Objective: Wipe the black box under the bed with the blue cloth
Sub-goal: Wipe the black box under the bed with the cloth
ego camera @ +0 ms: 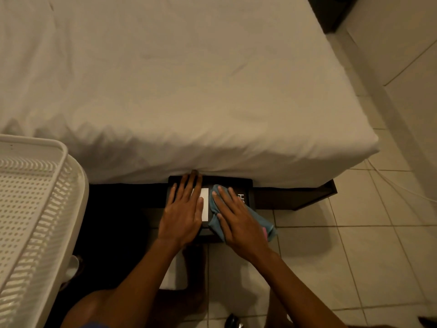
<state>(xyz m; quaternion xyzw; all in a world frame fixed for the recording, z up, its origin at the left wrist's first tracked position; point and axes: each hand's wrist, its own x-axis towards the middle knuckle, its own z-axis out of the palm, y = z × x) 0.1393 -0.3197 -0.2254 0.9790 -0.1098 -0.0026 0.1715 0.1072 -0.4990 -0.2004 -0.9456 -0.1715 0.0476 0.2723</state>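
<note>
A: Where's the box (246,188)?

B: Head view: half out from under the bed (189,91). Left hand (183,216) flat, open, steadying it; right hand (238,223) flat, pressing the cloth (266,224) on the lid.

A: Advice?

B: Keep it braced; wipe evenly toward the edges.

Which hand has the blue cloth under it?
The right hand presses flat on the blue cloth on the black box. The left hand rests bare on the box, no cloth beneath.
</note>
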